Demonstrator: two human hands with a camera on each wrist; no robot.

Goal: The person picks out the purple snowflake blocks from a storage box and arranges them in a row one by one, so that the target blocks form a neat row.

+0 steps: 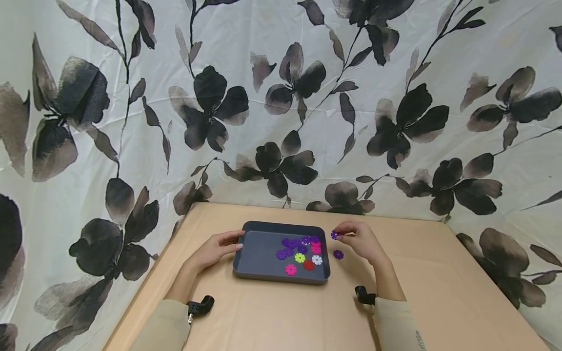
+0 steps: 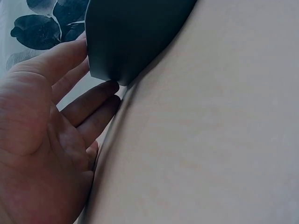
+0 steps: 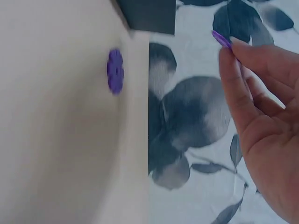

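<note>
A dark grey tray [image 1: 259, 253] lies on the table, with flower-shaped plastic discs [image 1: 300, 258] gathered in its right half: several purple ones, plus pink, yellow-green, white and red. My left hand [image 1: 215, 250] touches the tray's left side. In the left wrist view its fingers [image 2: 100, 119] extend loosely towards the tray's outer wall and lower edge. Beyond the right side of the tray, my right hand [image 1: 360, 240] pinches a purple flower-shaped disc [image 3: 221, 38] between thumb and fingertips, raised off the table. Below that hand, a second purple disc [image 1: 338, 254] lies on the table.
The table [image 1: 281, 312] has a light tan cover. Behind it and at both sides hangs a white cloth [image 1: 333, 161] printed with dark flowers. Black wrist devices [image 1: 201, 305] are worn at both cuffs.
</note>
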